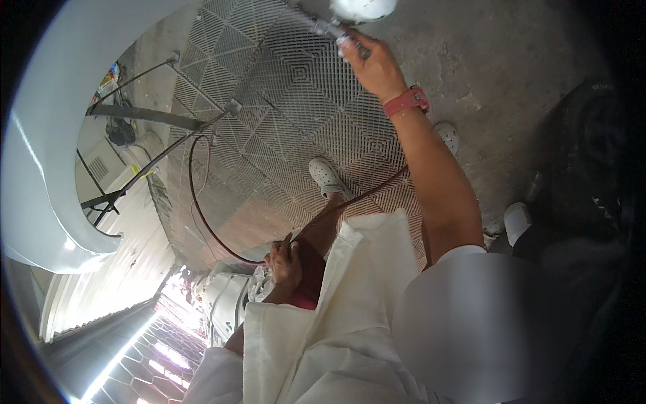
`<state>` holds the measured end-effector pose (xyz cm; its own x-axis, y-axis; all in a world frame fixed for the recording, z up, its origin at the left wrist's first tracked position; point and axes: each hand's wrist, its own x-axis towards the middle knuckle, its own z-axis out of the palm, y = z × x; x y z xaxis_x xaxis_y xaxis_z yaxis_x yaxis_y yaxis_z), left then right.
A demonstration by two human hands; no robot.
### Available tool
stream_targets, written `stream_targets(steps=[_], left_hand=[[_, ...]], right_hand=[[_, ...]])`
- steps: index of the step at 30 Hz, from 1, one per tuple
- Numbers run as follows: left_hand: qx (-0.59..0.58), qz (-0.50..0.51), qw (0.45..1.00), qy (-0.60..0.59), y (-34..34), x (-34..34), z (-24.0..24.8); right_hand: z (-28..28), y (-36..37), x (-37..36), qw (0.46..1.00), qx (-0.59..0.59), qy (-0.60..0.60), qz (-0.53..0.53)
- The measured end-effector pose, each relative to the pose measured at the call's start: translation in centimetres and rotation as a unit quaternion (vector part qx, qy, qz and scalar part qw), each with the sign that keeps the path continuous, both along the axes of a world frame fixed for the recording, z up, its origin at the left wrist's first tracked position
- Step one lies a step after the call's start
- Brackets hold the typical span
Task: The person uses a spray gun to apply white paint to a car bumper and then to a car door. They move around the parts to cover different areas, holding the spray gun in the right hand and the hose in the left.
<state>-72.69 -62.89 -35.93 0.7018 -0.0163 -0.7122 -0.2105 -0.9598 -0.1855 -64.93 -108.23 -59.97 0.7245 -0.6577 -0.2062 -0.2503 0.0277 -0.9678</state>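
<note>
Spray gun in the right grip, hose in the left

At the far side of the scene, the person's right grip (378,67) is closed around the handle of a silver spray gun (332,30), blurred, its front end pointing left. The gun is above the gridded floor tiles (269,128), just beside a round white thing (363,8) at the far edge. A red wristband (406,102) circles the right wrist.

Nearer and to the left, the left grip (286,264) is curled around a dark red hose (194,190) in front of the dark red shorts (311,276). The hose loops out to the left over the tiles and, on the other side, runs right and away until the right forearm hides it; whether it joins the gun cannot be told.

On the left, well apart from both grips, stands a pale, glossy curved panel (40,202), with the dark bars of a stand (145,116) reaching its edge. Between the grips, a pale clog (328,178) rests on the tiles; a second clog (448,138) shows just right of the right forearm.
</note>
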Motion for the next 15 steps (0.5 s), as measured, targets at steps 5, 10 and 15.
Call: stream_targets(steps=[5,10,15], left_hand=[[-0.010,0.000,1.000,0.003,0.4,-1.0,-0.1],[-0.007,-0.003,1.000,0.013,0.8,-2.1,-0.1],[0.001,-0.004,1.000,0.026,1.0,-3.3,-0.2]], right_hand=[[3.2,-5.9,0.3,0.994,-0.044,-0.001,-0.101],[6.2,-7.3,-0.4,0.987,-0.102,-0.029,-0.124],[9.2,-4.3,-1.4,0.996,-0.086,-0.005,-0.017]])
